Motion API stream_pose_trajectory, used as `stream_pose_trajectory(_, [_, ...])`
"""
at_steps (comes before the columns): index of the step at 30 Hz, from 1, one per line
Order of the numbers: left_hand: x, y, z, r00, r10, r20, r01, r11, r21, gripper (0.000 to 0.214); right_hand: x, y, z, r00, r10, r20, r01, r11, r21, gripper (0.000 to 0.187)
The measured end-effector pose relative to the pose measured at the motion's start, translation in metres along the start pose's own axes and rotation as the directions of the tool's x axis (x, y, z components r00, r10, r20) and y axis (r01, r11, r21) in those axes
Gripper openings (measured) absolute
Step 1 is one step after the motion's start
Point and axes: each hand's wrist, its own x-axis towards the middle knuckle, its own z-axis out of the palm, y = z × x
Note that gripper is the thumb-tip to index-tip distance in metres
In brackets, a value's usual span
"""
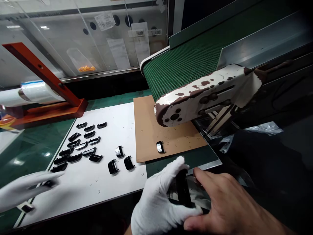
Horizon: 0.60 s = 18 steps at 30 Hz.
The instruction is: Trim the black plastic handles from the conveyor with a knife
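Note:
My left hand (158,195), in a white glove, pinches a long glossy black plastic piece (183,189) between thumb and fingers, close to the table's front edge. Just right of that piece, my bare right hand (227,202) has thumb and forefinger spread apart near its two ends; whether they touch it I cannot tell, and the other fingers are hidden. On the white sheet (117,117), several similar black pieces (74,158) lie in loose rows. A few others (112,166) are nearer me, and a single black piece (160,147) rests on the brown cardboard (146,130).
Another person's gloved hand (26,189) reaches in from the left, blurred, with a dark piece at its fingers. A green conveyor belt (186,62) overhangs the cardboard. An orange stand (49,114) with a plastic film roll (40,93) is at the back left. Small curled scraps lie scattered.

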Motion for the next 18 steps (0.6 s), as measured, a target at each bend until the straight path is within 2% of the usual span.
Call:
stream_pose_trajectory(6, [0.001, -0.001, 0.001, 1.000, -0.001, -0.006, 0.001, 1.000, -0.003, 0.078, 0.000, -0.003, 0.003, 0.992, -0.084, -0.099, 0.076, 0.994, -0.083, 0.079])
stream_pose_trajectory(10, [0.001, -0.005, 0.003, 1.000, -0.013, -0.024, 0.013, 1.000, 0.000, 0.080, 0.002, -0.004, 0.006, 0.978, -0.111, -0.174, 0.081, 0.982, -0.172, 0.082])
stream_pose_trajectory(18, [-0.003, -0.011, 0.005, 0.996, -0.081, -0.047, 0.078, 0.996, -0.052, 0.078, 0.004, -0.003, 0.011, 0.963, -0.163, -0.217, 0.116, 0.970, -0.212, 0.087])
